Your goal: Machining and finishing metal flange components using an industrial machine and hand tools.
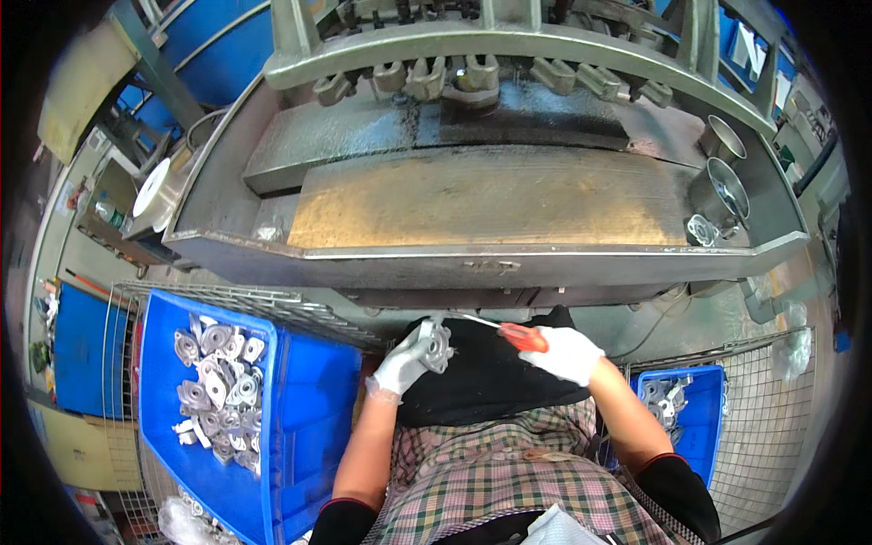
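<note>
My left hand (401, 371), in a white glove, grips a small grey metal casting (438, 349) with a round centre and side lugs. My right hand (567, 356), also gloved, is closed around the red handle of a screwdriver (523, 337). Its thin metal shaft points left toward the casting; whether the tip touches it I cannot tell. Both hands are above my lap, over dark cloth. To the left, a large blue bin (313, 391) holds many similar castings (218, 381). A smaller blue bin (707, 427) with more castings stands at the right.
Ahead is a machine with a raised-edge metal bed (481, 204) and a heavy frame with clamps (427, 80) above. Two metal cups (720, 195) and a loose casting (701, 230) sit at the bed's right end. Wire carts (767, 427) flank me on both sides.
</note>
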A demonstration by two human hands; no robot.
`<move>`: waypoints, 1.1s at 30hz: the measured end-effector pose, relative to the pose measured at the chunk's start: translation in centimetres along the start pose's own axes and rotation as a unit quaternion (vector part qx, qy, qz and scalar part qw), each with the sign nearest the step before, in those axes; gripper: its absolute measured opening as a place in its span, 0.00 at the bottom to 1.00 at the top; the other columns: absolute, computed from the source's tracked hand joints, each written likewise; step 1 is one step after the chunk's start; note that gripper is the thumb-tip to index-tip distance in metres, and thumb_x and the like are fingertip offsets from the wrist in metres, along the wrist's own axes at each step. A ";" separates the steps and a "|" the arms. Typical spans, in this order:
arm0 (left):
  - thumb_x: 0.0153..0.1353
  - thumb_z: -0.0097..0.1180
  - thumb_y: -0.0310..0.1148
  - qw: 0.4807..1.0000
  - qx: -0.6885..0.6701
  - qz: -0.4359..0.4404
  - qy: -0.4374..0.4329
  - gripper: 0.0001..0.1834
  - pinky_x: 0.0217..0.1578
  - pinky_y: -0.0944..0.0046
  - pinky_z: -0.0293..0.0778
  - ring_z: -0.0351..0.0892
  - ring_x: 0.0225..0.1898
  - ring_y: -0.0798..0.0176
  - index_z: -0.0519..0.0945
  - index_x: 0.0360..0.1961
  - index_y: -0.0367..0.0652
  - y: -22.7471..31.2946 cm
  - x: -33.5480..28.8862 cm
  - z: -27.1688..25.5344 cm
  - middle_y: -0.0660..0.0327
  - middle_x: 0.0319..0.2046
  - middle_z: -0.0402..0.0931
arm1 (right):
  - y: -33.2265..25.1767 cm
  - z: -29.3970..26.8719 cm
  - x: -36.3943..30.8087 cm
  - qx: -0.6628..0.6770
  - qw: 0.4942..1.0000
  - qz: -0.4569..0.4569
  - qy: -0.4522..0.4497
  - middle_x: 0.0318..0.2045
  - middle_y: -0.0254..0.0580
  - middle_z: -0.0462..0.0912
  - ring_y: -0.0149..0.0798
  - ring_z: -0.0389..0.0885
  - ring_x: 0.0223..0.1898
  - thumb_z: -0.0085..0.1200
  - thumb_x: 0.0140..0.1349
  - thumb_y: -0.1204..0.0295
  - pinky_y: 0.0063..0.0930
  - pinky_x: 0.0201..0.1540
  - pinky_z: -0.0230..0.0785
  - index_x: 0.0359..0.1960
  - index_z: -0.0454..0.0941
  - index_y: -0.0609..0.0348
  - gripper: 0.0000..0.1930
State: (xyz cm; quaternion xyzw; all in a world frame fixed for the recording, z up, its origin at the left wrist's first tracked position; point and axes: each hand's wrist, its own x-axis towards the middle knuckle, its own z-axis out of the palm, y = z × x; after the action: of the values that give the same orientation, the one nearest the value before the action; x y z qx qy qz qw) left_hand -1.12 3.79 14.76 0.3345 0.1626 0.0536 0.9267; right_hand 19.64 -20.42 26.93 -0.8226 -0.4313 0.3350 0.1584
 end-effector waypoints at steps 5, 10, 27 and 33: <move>0.59 0.70 0.41 0.975 0.177 0.039 -0.131 0.46 0.43 0.61 0.76 0.78 0.51 0.58 0.59 0.72 0.37 9.3 -1.0 10.0 0.53 0.59 0.72 | 2.8 -7.6 -8.6 0.299 0.935 0.138 0.130 0.36 0.37 0.86 0.26 0.80 0.38 0.67 0.59 0.63 0.25 0.46 0.74 0.44 0.84 0.59 0.16; 0.61 0.69 0.39 0.833 0.479 0.276 -0.008 0.41 0.57 0.63 0.71 0.72 0.58 0.63 0.64 0.70 0.36 16.8 2.3 16.9 0.56 0.62 0.70 | 10.1 -11.3 -14.7 0.301 0.804 0.145 0.492 0.33 0.29 0.84 0.24 0.77 0.35 0.65 0.61 0.69 0.23 0.41 0.70 0.43 0.83 0.59 0.12; 0.52 0.68 0.29 0.544 0.745 0.361 0.136 0.28 0.57 0.55 0.74 0.80 0.56 0.48 0.79 0.57 0.36 20.8 9.4 21.5 0.44 0.54 0.79 | 23.4 -13.7 -21.3 -0.197 0.541 0.244 0.780 0.48 0.51 0.83 0.53 0.79 0.53 0.68 0.54 0.63 0.44 0.58 0.69 0.53 0.80 0.57 0.25; 0.56 0.65 0.32 0.623 0.740 0.237 0.088 0.26 0.56 0.57 0.74 0.81 0.50 0.53 0.78 0.57 0.36 18.8 11.6 20.1 0.49 0.49 0.81 | 20.2 -20.9 -14.0 -0.126 0.722 0.175 0.658 0.42 0.48 0.83 0.52 0.81 0.47 0.65 0.55 0.62 0.43 0.53 0.72 0.59 0.78 0.49 0.27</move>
State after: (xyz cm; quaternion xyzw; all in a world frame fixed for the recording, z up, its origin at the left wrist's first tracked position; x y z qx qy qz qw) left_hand 16.79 8.60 38.16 0.9281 0.1430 0.1620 0.3032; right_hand 40.55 -42.92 36.83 -0.9094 -0.1050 -0.3260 0.2361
